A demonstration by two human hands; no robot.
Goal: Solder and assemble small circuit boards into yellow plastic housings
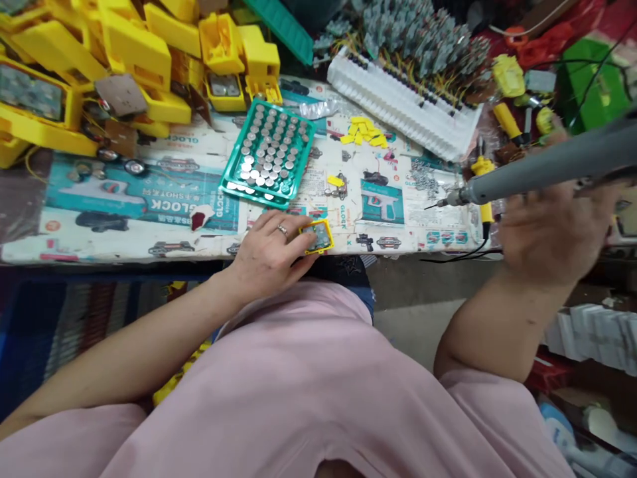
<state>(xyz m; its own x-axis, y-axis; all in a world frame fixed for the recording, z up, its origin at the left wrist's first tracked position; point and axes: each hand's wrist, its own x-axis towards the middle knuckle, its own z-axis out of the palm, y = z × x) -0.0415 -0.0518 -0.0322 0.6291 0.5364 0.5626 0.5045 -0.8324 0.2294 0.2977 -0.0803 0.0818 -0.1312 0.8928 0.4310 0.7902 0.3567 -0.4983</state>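
My left hand, with a ring on one finger, rests at the table's front edge. Its thumb and fingers close on a small yellow plastic case with a grey-green inside. Over on the right, my right hand, blurred, is wrapped round a grey electric screwdriver. The screwdriver's thin bit points left, above a scatter of small screws. Beyond my left hand lies a green tray with rows of round silver button cells. One loose yellow piece sits between the tray and the screws.
Yellow plastic housings are heaped at the back left. A white foam strip carries wired parts, with grey parts piled behind. Small yellow pieces lie mid-table. A yellow-handled tool with a black cord and a green bin are right.
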